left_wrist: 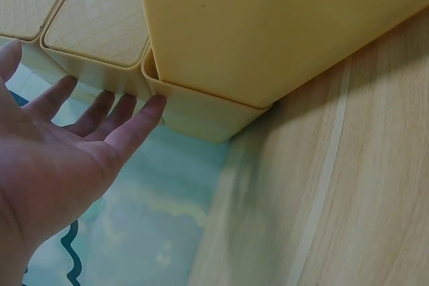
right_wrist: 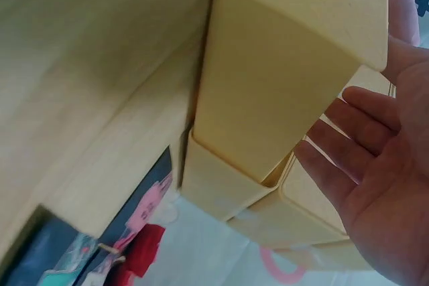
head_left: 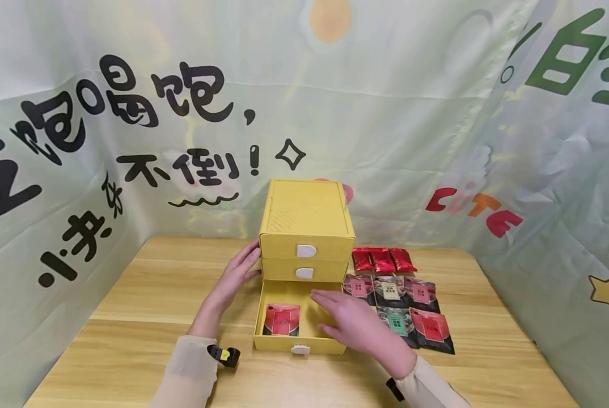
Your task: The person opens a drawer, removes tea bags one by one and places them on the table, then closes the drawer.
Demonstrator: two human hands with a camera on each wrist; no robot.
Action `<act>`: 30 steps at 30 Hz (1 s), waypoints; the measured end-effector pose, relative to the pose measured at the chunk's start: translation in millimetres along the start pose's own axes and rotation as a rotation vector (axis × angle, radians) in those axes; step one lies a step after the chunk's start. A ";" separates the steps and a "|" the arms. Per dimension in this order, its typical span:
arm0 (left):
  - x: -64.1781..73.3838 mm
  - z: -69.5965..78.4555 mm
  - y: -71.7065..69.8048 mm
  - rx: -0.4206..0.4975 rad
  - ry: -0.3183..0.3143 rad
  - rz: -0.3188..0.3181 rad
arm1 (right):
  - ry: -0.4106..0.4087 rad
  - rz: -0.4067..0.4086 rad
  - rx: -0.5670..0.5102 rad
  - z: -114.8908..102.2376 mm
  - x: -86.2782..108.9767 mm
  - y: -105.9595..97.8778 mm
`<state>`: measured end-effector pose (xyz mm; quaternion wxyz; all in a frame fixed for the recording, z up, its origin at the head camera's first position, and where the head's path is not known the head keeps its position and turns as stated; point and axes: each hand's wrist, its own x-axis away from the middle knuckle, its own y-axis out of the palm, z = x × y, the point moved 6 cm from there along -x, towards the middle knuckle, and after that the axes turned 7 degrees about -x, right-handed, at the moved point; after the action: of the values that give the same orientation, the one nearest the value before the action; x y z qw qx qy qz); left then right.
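Observation:
A yellow three-tier drawer unit [head_left: 307, 207] stands on the table, its bottom drawer [head_left: 274, 343] pulled out. On the left of that drawer's floor lies a flat red-and-black sachet [head_left: 282, 321]. My left hand [head_left: 235, 273] is at the unit's left side; the left wrist view has its spread fingertips [left_wrist: 155, 104] right at the casing [left_wrist: 194, 108]. Over the drawer's right side reaches my right hand [head_left: 352, 318], fingers extended and holding nothing. In the right wrist view, the fingers [right_wrist: 362, 128] lie along the upper edge of the pulled-out drawer [right_wrist: 281, 65].
Right of the unit lie several flat dark sachets [head_left: 432, 328] with coloured labels, partly behind my right hand. Three shiny red packets [head_left: 383, 260] lie farther back. A printed fabric backdrop [head_left: 396, 124] closes in the wooden table [head_left: 488, 351] behind and at both sides.

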<state>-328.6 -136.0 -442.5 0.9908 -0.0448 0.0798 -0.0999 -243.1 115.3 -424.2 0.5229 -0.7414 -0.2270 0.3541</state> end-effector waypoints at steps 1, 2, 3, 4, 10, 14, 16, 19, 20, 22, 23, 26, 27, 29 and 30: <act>-0.2 0.0 0.0 -0.001 0.000 0.000 | -0.007 -0.010 0.002 -0.9 -2.6 0.9; -0.3 -0.2 0.0 -0.001 -0.002 0.000 | -0.015 -0.021 -0.003 -2.0 -5.3 1.7; -0.5 -0.4 0.1 -0.004 -0.003 -0.002 | -0.025 -0.030 -0.005 -3.2 -8.0 2.6; -0.5 -0.4 0.2 -0.006 -0.002 -0.003 | -0.034 -0.039 -0.007 -4.4 -10.7 3.4; 0.1 -0.9 -0.2 -0.014 -0.004 0.001 | -0.077 -0.108 -0.005 -13.0 -27.4 9.0; 0.3 -0.2 0.9 -0.017 -0.002 -0.004 | -0.094 -0.165 -0.021 -20.0 -38.0 13.8; 0.1 0.2 1.5 -0.018 -0.001 -0.007 | -0.103 -0.192 -0.028 -23.8 -43.0 15.4; -0.2 -0.1 1.4 -0.012 -0.004 -0.001 | -0.124 -0.230 -0.038 -29.9 -50.1 17.7; -0.4 -0.1 1.3 -0.012 -0.004 0.001 | -0.129 -0.244 -0.036 -31.6 -52.5 19.2; -0.6 -0.1 1.1 -0.008 -0.007 0.006 | -0.139 -0.271 -0.039 -34.9 -56.7 22.7; -0.7 -0.1 0.9 -0.004 -0.009 0.011 | -0.142 -0.285 -0.036 -36.3 -58.5 24.9; -0.8 0.3 0.4 -0.002 -0.004 0.012 | -0.139 -0.325 -0.016 -38.7 -62.8 33.0; -0.8 0.3 0.2 -0.002 -0.003 0.013 | -0.136 -0.335 -0.009 -39.1 -63.9 35.6; -0.5 0.4 -0.1 -0.009 -0.001 0.012 | -0.127 -0.350 0.002 -39.5 -65.6 39.8; -0.5 0.5 -0.2 -0.013 0.001 0.009 | -0.121 -0.353 0.001 -39.5 -66.4 41.3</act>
<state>-329.0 -136.1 -442.0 0.9909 -0.0509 0.0812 -0.0949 -257.3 29.6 -435.7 0.5625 -0.6673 -0.3844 0.3008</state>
